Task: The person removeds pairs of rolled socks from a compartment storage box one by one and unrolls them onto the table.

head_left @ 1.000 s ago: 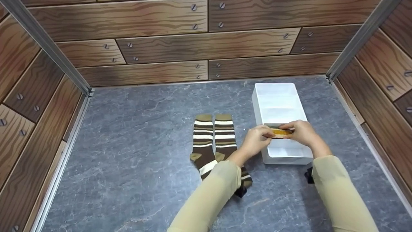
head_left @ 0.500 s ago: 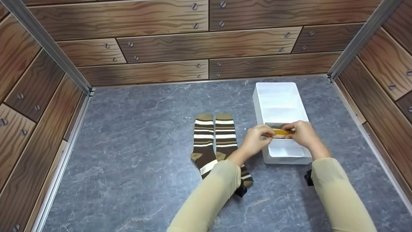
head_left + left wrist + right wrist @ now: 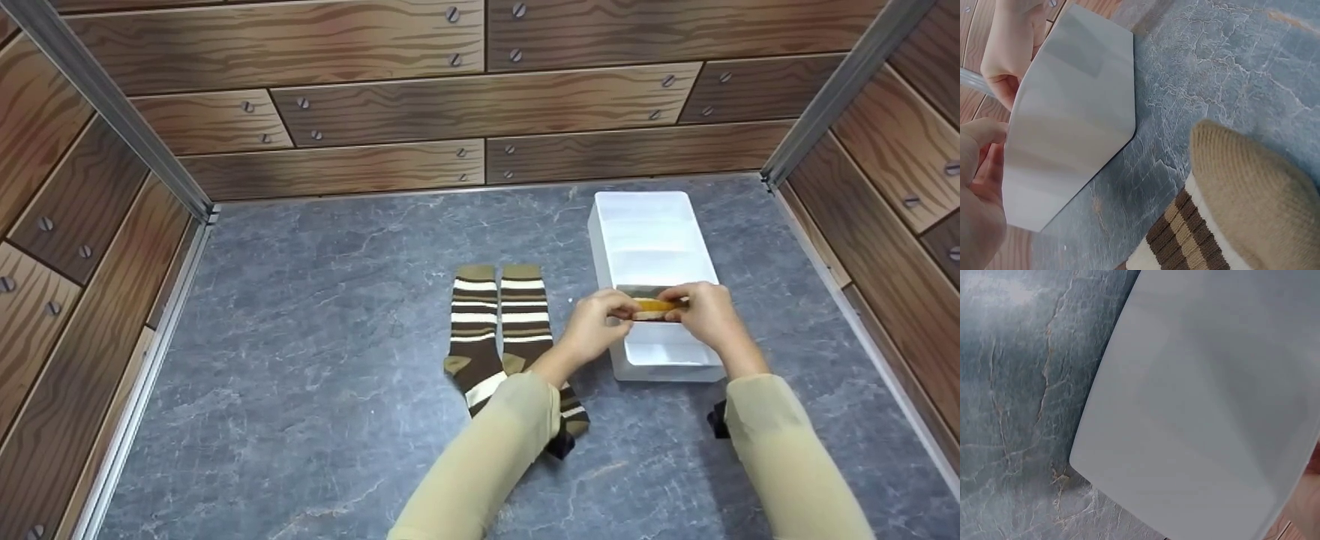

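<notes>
Both hands pinch a small folded sock (image 3: 658, 307), mustard with cream and dark bands, at the middle compartment of a white divided box (image 3: 651, 217). My left hand (image 3: 598, 322) holds its left end, over the box's left rim. At the other end are the curled fingers of my right hand (image 3: 706, 311), by the right rim. In the left wrist view, the outer box wall (image 3: 1072, 118) hides the sock, with the left hand (image 3: 979, 185) at the rim. The right wrist view is mostly filled by the box wall (image 3: 1190, 410).
Two brown, cream and olive striped socks (image 3: 472, 315) lie flat side by side left of the box, their toes partly under the left forearm. The grey marbled surface (image 3: 300, 337) is bounded by wood-patterned walls (image 3: 375, 112) and metal rails.
The sock's mustard top face looks narrower than a second ago, as if tilted between the fingers. My right hand has shifted very slightly; the left hand stays nearly still.
</notes>
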Demonstrator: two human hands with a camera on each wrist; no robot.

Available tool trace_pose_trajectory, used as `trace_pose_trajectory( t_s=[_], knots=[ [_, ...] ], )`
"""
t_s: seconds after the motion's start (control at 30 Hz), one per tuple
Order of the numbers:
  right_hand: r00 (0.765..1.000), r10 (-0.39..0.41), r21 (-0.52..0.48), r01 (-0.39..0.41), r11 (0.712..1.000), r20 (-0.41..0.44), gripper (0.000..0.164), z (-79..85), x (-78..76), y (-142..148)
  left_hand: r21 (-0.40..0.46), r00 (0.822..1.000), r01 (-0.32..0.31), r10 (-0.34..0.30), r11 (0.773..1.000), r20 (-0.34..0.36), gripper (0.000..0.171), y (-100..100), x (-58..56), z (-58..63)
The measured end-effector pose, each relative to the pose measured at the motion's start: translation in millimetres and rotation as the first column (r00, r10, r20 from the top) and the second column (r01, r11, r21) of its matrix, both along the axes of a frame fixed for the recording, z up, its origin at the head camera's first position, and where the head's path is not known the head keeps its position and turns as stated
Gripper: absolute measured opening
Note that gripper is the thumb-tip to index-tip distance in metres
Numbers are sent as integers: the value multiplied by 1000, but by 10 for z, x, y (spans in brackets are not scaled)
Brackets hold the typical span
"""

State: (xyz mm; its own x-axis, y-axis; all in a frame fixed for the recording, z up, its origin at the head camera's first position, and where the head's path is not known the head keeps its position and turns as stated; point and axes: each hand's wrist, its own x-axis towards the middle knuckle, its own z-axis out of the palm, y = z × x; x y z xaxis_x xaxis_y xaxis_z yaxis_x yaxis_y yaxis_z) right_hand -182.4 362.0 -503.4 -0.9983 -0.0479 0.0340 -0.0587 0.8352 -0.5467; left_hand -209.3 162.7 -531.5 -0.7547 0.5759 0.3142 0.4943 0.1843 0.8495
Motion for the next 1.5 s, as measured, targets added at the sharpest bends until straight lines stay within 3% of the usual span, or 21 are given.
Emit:
trace_pose_trajectory(
  t_s=[0.6, 0.9, 1.13, 1.3, 1.37, 1.5],
  knots=[
    [993, -35, -45, 30, 999, -115, 22, 209, 56, 35, 110, 993, -26, 13, 994, 115, 27, 7, 13, -3],
    [989, -35, -44, 29, 999, -147, 20, 352, 91, 18, 142, 986, -114, 94, 983, 140, 38, 9, 16, -7],
    [971, -26, -21, 21, 1000, -239, 21, 545, 127, -53, 99, 984, -161, 151, 982, 96, 58, 19, 11, 33],
    [957, 2, -3, -2, 1000, -290, 21, 636, 130, -122, 76, 981, -194, 192, 978, 40, 54, -34, -3, 87],
    [951, 4, -2, -5, 1000, -310, 21, 663, 135, -152, 102, 981, -189, 185, 977, 50, 53, -65, -6, 108],
    [939, 1, -5, -3, 1000, -344, 22, 725, 149, -227, 236, 982, -134, 96, 962, 165, 54, -136, 10, 160]
  ],
)
